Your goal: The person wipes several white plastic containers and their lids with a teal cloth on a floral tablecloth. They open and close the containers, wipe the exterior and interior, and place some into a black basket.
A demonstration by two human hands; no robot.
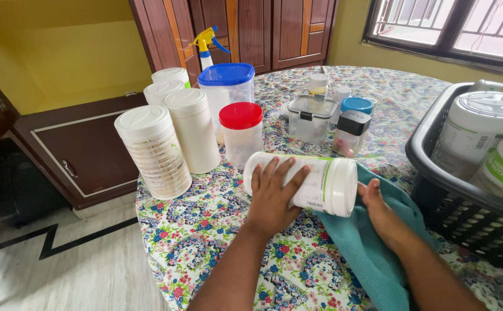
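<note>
A white plastic canister (320,181) with a green-striped label lies on its side on the flowered tablecloth (217,224). My left hand (274,193) rests flat on top of the canister, fingers spread over its body. Just right of the canister's lid end, my right hand (378,207) presses on a teal cloth (372,253) that is spread under the canister and runs toward the table's near edge.
Several white canisters (153,150) stand upright at the left. Behind them are a red-lidded jar (241,132), a blue-lidded container (227,86), a spray bottle (206,46) and small clear boxes (312,118). A dark basket (430,155) with more canisters sits at the right.
</note>
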